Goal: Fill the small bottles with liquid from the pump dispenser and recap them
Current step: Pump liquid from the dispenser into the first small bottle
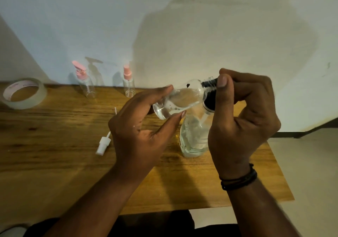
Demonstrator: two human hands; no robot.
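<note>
Gripping a small clear plastic bottle (180,100) tilted, the left hand (140,132) holds its base; the right hand (243,116), at 3 o'clock, pinches the black threaded pump dispenser head (210,90).

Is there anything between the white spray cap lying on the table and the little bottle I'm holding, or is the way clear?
Your left hand grips the small bottle and sits between it and the white spray cap. Nothing else visible lies between them on the table.
</note>
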